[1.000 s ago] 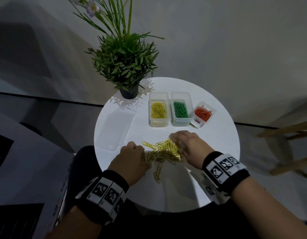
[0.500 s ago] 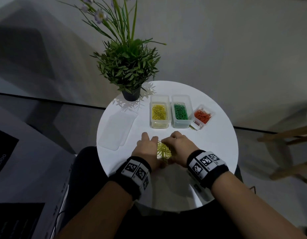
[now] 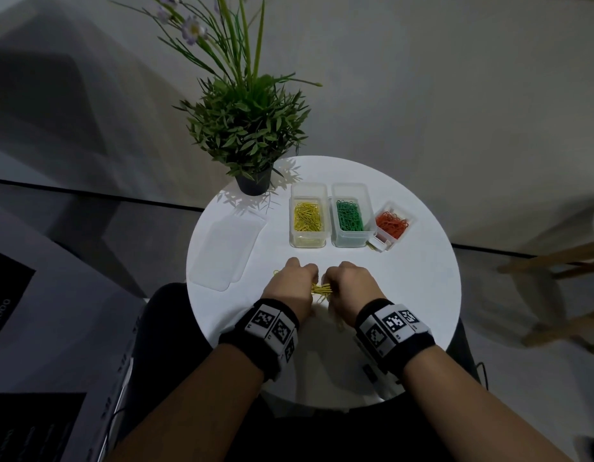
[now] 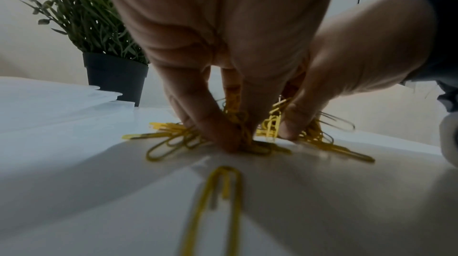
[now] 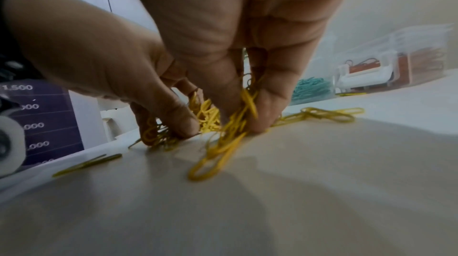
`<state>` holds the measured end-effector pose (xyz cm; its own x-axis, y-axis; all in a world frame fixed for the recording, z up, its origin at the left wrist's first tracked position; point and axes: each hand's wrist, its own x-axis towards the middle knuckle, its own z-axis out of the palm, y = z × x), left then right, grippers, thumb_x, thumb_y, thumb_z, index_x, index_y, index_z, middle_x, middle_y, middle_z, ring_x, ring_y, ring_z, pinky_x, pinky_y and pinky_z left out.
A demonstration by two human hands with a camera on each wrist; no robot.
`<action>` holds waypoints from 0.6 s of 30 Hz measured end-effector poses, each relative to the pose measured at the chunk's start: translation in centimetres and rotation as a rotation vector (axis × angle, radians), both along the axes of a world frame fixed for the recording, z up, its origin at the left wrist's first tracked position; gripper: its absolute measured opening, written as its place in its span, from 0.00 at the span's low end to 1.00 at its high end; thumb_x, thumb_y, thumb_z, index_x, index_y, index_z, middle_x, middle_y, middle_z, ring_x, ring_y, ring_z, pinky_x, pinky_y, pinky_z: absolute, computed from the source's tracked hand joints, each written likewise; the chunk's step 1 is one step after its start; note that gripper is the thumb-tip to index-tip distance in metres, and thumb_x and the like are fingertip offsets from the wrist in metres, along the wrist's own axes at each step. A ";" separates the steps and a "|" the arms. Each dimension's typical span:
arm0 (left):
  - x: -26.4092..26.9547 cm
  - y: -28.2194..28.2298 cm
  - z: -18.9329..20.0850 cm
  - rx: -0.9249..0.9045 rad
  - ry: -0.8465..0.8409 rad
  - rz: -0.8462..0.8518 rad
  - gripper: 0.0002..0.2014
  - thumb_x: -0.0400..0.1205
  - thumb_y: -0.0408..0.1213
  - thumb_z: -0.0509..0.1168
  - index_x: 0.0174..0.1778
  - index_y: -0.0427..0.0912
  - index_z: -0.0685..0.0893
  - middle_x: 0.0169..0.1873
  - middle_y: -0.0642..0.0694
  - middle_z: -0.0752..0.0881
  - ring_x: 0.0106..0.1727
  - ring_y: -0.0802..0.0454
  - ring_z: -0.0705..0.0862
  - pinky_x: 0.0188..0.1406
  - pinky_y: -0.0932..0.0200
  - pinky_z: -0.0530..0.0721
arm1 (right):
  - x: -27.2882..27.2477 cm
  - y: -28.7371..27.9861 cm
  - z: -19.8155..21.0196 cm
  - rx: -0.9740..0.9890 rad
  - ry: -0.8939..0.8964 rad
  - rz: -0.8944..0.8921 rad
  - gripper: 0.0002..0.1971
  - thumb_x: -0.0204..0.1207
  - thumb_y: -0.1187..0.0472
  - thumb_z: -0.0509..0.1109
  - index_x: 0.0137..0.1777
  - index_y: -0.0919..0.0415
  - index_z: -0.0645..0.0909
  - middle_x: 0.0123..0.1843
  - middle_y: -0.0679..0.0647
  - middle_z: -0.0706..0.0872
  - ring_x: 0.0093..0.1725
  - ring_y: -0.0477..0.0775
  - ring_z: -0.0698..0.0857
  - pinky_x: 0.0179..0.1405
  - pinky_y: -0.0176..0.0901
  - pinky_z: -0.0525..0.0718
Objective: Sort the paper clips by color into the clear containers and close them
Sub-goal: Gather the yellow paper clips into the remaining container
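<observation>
At the near edge of the round white table point(image 3: 422, 295), the left hand point(image 3: 290, 288) and right hand point(image 3: 350, 288) each clutch part of the heap of yellow wire paper clips point(image 3: 320, 290). Stragglers lie loose beside both hands; a hasty lift to the clear plastic container of yellow clips point(image 3: 307, 216) would likely shed linked clips off the edge.
</observation>
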<state>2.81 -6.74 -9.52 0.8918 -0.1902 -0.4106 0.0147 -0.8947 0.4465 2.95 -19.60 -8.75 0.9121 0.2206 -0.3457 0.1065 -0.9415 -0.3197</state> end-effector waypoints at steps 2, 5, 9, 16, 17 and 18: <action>0.2 0.1 -0.2 0.002 -0.019 -0.006 0.14 0.81 0.30 0.56 0.59 0.45 0.80 0.55 0.39 0.75 0.53 0.39 0.80 0.46 0.55 0.73 | 0.1 -0.5 0.2 0.043 0.000 -0.066 0.11 0.73 0.69 0.68 0.53 0.59 0.85 0.53 0.59 0.85 0.56 0.59 0.82 0.50 0.41 0.75; 0.6 0.6 -0.3 -0.012 -0.035 -0.021 0.15 0.80 0.29 0.58 0.58 0.46 0.82 0.55 0.40 0.77 0.56 0.40 0.79 0.47 0.59 0.70 | 0.7 -1.6 0.5 0.211 0.041 -0.238 0.09 0.66 0.71 0.73 0.42 0.57 0.88 0.40 0.54 0.90 0.45 0.54 0.86 0.46 0.40 0.82; 1.2 1.4 0.3 -0.110 -0.033 0.028 0.15 0.78 0.26 0.62 0.54 0.46 0.86 0.54 0.41 0.82 0.57 0.44 0.80 0.51 0.60 0.74 | 2.2 -2.2 2.5 0.430 0.065 -0.377 0.09 0.67 0.73 0.78 0.34 0.58 0.85 0.30 0.52 0.86 0.29 0.49 0.84 0.36 0.44 0.87; 1.6 2.4 0.4 -0.253 -0.011 0.127 0.10 0.77 0.26 0.65 0.44 0.45 0.86 0.39 0.51 0.83 0.42 0.53 0.80 0.36 0.67 0.70 | 9.0 0.8 6.3 0.598 -0.069 -0.423 0.12 0.66 0.71 0.79 0.34 0.54 0.83 0.35 0.54 0.88 0.31 0.51 0.87 0.35 0.43 0.87; 1.6 2.5 0.5 -0.260 -0.016 0.133 0.09 0.77 0.26 0.65 0.44 0.45 0.86 0.39 0.51 0.82 0.42 0.54 0.79 0.36 0.67 0.70 | 9.8 1.3 6.3 0.597 -0.063 -0.432 0.11 0.66 0.71 0.80 0.36 0.54 0.84 0.38 0.54 0.89 0.36 0.52 0.89 0.39 0.44 0.88; 1.6 2.6 0.6 -0.268 -0.021 0.139 0.09 0.77 0.27 0.65 0.44 0.45 0.86 0.38 0.52 0.82 0.42 0.54 0.79 0.36 0.68 0.70 | 10.4 1.8 6.1 0.590 -0.041 -0.436 0.10 0.66 0.70 0.80 0.39 0.54 0.86 0.42 0.54 0.89 0.41 0.53 0.90 0.44 0.46 0.89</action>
